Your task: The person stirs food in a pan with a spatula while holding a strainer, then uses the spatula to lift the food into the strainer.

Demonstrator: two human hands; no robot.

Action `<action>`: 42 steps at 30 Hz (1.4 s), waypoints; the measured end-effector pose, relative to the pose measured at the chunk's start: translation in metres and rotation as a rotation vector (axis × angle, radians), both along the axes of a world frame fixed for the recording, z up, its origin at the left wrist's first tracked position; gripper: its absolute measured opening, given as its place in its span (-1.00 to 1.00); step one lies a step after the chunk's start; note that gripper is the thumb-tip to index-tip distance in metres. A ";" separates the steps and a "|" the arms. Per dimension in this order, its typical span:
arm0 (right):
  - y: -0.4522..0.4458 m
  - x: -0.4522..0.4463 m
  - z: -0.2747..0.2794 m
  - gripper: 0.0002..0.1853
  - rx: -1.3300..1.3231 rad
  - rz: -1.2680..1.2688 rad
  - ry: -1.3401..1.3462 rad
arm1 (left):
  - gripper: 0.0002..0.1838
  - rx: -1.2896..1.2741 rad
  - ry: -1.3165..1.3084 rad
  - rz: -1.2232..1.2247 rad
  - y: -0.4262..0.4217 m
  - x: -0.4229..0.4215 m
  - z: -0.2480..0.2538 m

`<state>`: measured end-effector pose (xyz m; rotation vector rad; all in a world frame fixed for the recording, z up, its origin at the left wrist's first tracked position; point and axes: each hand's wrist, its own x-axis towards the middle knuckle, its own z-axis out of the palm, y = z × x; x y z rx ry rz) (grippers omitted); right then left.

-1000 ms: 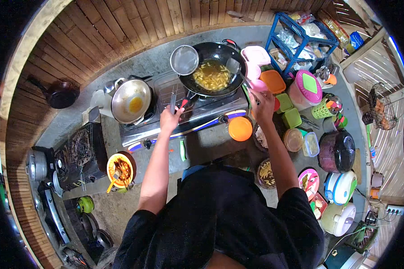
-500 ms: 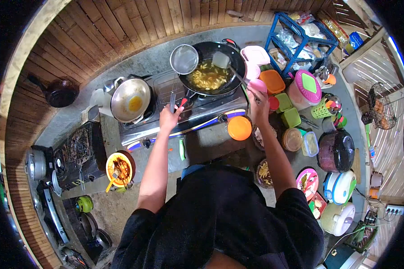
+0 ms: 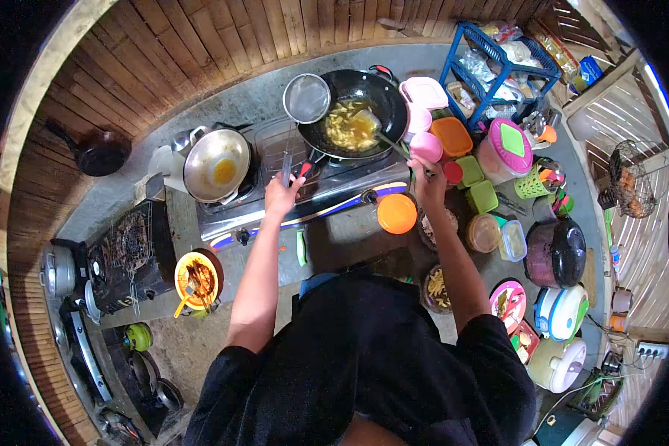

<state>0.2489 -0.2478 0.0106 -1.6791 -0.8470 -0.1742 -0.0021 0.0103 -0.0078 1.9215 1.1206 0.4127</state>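
Observation:
My left hand is closed around the long handle of a mesh strainer. The round strainer head rests against or just over the left rim of a black wok; I cannot tell which. The wok's red-and-black handle lies right beside my left fingers. In the wok, pale yellow pieces of food sit in oil. My right hand grips a spatula by its handle, and the blade is down among the food. The wok stands on the right burner of a gas stove.
A pan with a little yellow liquid sits on the left burner. Lidded plastic tubs, including an orange one, crowd the right side. A yellow bowl with dark sauce stands front left. A blue rack is at the back.
My right hand has moved down and slightly toward me, and the spatula blade has dropped from the wok's upper part into the oil and food. The strainer has barely shifted.

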 end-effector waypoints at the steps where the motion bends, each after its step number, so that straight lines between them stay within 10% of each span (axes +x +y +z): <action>1: 0.002 -0.003 0.004 -0.76 0.002 0.000 -0.002 | -0.62 0.002 -0.002 0.000 0.001 0.001 0.001; 10: 0.023 -0.002 0.015 -0.72 0.034 0.058 0.457 | -0.64 0.004 -0.011 0.005 -0.002 0.000 0.003; 20: 0.039 0.034 0.005 -0.80 -0.170 -0.149 -0.158 | -0.64 -0.002 -0.014 0.008 -0.001 0.001 0.001; 29: 0.044 0.032 -0.002 -0.75 0.033 0.199 0.464 | -0.64 -0.005 -0.003 0.007 -0.001 0.001 0.004; 42: 0.005 0.037 0.005 -0.76 -0.214 -0.110 -0.158 | -0.64 0.002 -0.021 0.004 0.002 0.000 -0.005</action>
